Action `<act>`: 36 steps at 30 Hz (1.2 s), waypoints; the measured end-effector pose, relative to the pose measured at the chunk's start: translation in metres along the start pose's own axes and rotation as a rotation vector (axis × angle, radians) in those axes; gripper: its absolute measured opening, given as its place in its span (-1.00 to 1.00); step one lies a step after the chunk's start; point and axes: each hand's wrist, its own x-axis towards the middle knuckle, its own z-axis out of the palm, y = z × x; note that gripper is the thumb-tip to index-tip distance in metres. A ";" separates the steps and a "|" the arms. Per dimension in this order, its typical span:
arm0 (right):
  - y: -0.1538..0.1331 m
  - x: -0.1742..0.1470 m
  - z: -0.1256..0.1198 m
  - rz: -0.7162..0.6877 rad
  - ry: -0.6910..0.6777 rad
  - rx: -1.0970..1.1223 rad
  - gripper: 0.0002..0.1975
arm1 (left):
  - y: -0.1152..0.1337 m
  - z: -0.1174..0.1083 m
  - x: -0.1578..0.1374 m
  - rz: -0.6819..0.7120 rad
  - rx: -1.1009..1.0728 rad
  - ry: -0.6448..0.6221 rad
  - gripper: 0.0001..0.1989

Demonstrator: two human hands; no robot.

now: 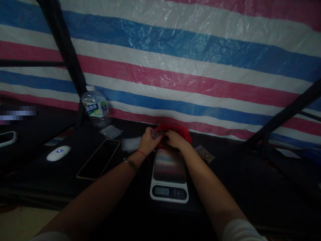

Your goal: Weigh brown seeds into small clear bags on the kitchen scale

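Left hand: the left hand grasped a small clear bag by its edge, held close against the other hand's fingertips.
Right hand: the right hand had its fingers down at the mouth of the red bag; could not tell whether they were pinching anything.
Red bag: the red bag lay open just beyond the far end of the scale, both hands at its near side; contents too dim to make out.
Scale: the scale sat between the forearms, display lit, digits looking like 26.
Filled packet: a packet of brownish bits lay flat, right of the scale.
Spare bags: a flat clear bag lay just left of the left hand; another clear bag lay near the bottle's foot.
Left side: a phone lay face up, a white mouse beyond it to the left.
Bottle: the bottle stood upright near the striped sheet.
Wrist: a red string and a beaded bracelet circled the left one.
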 end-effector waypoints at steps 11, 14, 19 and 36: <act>0.011 0.000 -0.012 0.051 0.086 0.013 -0.73 | 0.003 -0.001 -0.003 0.050 0.076 -0.115 -0.61; 0.010 -0.003 -0.021 0.077 0.212 0.136 -0.75 | 0.004 0.000 -0.004 0.051 0.095 -0.158 -0.61; -0.006 -0.005 -0.030 0.033 0.260 0.346 -0.80 | 0.004 0.001 -0.003 0.069 0.063 -0.174 -0.63; -0.014 -0.006 -0.038 0.002 0.343 0.324 -0.61 | -0.002 0.002 -0.001 0.055 0.008 -0.112 -0.62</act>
